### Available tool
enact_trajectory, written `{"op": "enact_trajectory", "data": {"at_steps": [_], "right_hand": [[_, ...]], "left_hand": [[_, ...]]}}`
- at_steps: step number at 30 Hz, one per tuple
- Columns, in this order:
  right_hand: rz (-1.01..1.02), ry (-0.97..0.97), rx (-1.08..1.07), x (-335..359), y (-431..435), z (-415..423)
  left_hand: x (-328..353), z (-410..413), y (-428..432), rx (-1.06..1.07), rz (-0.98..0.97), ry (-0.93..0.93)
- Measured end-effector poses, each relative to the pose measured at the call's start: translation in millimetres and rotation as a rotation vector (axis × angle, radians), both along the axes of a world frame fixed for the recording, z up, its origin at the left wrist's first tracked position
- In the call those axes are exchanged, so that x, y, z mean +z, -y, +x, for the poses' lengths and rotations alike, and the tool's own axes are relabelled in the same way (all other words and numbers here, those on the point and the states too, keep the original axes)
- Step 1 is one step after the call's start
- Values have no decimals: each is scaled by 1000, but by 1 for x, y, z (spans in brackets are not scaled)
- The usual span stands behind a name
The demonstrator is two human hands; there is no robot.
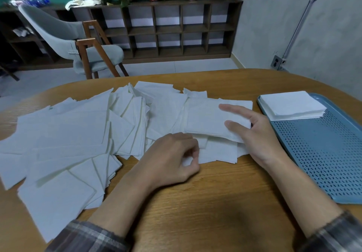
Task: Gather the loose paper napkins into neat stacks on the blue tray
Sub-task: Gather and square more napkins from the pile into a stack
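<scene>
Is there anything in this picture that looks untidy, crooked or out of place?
Yes. The loose napkins lie scattered across the table, overlapping at many angles, and some are folded over. Only one stack sits on the blue tray, at its far end. Nothing looks torn or spilled.

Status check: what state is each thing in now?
loose napkins: scattered, overlapping on the table
gathered bundle: roughly squared, atop the pile
blue tray: flat on table, near part bare
tray stack: neat, at its far end
left hand: curled, pinching loose napkins
right hand: fingers straight, resting on gathered bundle
</scene>
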State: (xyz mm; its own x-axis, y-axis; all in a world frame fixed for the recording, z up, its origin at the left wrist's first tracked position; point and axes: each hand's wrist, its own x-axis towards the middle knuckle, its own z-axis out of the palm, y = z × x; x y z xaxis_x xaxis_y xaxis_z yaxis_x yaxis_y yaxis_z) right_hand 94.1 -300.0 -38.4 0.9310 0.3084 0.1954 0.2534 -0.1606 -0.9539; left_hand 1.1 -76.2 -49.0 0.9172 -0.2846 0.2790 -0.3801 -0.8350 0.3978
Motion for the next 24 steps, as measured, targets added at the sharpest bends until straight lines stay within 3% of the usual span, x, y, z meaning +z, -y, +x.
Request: {"op": "enact_trajectory", "data": {"at_steps": [13, 18, 24], "right_hand": [[42, 25, -16, 4, 1, -1], [-23, 41, -5, 5, 2, 0], [-43, 58, -5, 6, 2, 0]], "left_hand": [[-13, 13, 18, -46, -54, 16], [-11, 12, 15, 7, -185, -70], [-6, 9, 9, -14, -204, -156]]}}
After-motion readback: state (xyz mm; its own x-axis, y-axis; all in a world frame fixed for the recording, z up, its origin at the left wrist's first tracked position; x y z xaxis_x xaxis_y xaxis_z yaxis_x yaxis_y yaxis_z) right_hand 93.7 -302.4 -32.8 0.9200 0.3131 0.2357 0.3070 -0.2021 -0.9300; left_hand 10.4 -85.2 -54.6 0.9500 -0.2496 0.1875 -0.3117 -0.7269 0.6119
